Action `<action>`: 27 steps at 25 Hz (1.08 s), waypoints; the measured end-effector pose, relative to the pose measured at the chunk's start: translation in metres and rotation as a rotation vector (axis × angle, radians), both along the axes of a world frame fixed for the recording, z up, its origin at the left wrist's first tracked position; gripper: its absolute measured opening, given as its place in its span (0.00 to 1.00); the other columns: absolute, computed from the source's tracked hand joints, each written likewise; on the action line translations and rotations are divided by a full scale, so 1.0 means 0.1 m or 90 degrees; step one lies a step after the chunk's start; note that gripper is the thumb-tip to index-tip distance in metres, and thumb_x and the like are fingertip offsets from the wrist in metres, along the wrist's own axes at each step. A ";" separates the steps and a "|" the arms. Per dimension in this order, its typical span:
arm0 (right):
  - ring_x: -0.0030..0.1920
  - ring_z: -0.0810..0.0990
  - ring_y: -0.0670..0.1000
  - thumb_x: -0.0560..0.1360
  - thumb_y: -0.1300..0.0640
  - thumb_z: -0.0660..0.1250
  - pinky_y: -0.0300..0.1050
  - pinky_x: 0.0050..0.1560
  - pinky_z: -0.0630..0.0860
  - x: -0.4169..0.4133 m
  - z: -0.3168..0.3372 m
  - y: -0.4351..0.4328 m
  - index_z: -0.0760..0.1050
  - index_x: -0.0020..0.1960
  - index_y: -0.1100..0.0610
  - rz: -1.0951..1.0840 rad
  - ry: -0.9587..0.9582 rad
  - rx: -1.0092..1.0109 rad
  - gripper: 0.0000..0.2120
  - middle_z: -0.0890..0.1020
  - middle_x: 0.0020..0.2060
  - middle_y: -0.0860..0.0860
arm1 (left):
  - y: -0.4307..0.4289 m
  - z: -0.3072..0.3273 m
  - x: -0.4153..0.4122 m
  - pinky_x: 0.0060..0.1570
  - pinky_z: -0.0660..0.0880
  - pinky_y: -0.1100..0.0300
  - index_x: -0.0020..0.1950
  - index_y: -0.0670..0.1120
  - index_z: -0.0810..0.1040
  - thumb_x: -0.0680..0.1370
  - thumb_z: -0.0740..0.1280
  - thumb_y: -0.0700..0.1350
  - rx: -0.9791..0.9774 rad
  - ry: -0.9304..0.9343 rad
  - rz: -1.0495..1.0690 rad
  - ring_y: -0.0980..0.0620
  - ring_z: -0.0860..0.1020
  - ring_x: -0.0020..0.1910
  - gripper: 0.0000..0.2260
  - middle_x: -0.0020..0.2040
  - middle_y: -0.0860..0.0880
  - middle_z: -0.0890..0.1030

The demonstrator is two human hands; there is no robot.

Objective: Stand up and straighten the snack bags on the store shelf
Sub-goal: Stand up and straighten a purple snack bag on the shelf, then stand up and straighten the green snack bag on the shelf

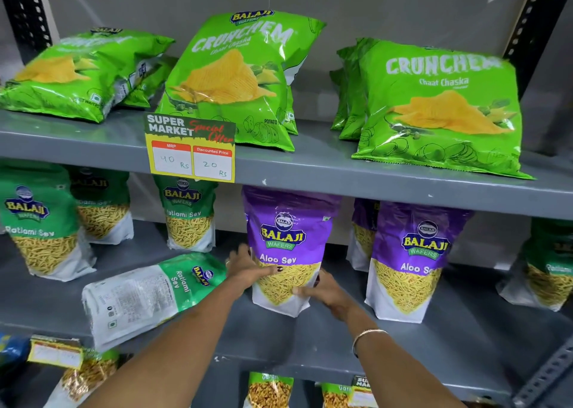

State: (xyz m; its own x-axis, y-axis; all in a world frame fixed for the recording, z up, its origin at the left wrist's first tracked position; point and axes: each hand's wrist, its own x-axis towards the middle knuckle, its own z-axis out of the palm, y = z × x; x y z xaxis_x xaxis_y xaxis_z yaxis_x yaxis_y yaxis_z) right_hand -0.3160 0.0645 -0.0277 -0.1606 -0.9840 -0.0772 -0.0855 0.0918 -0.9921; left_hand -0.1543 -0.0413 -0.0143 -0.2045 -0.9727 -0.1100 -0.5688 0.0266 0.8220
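Observation:
A purple Aloo Sev bag (290,237) stands upright in the middle of the middle shelf (434,339). My left hand (248,268) presses its left side and my right hand (322,290) cups its lower right edge, so both hands hold it. Left of it a green Ratlami Sev bag (148,296) lies flat on its back, top pointing right. Another purple Aloo Sev bag (412,262) stands to the right. On the top shelf, a green Crunchem bag (77,69) lies tipped back at the left, while the centre Crunchem bag (232,79) and right Crunchem bag (443,107) lean back.
Upright green Ratlami Sev bags (40,221) stand at the middle shelf's left and back, with one more at the far right (545,271). A price tag (190,147) hangs on the top shelf edge. More snack packs (269,389) sit on the shelf below.

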 end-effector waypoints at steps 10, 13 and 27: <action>0.41 0.84 0.43 0.66 0.81 0.67 0.35 0.42 0.82 0.00 0.02 -0.09 0.65 0.65 0.73 -0.022 0.048 -0.008 0.29 0.77 0.58 0.65 | 0.16 0.00 0.15 0.67 0.69 0.51 0.63 0.41 0.59 0.65 0.78 0.43 0.059 0.085 -0.078 0.43 0.70 0.68 0.35 0.69 0.40 0.69; 0.36 0.81 0.44 0.68 0.72 0.72 0.32 0.36 0.79 0.05 0.15 -0.05 0.74 0.55 0.69 -0.039 0.229 0.160 0.16 0.85 0.44 0.59 | -0.05 0.05 0.57 0.70 0.64 0.54 0.74 0.40 0.54 0.69 0.75 0.48 0.033 -0.049 -0.131 0.44 0.63 0.73 0.42 0.75 0.40 0.60; 0.15 0.68 0.46 0.71 0.57 0.70 0.33 0.20 0.59 2.35 0.03 -0.74 0.66 0.32 0.57 -0.235 -0.092 0.322 0.15 0.72 0.19 0.50 | -1.35 -0.33 2.94 0.54 0.72 0.52 0.69 0.44 0.70 0.76 0.66 0.51 0.277 0.052 -0.140 0.41 0.73 0.65 0.23 0.68 0.43 0.73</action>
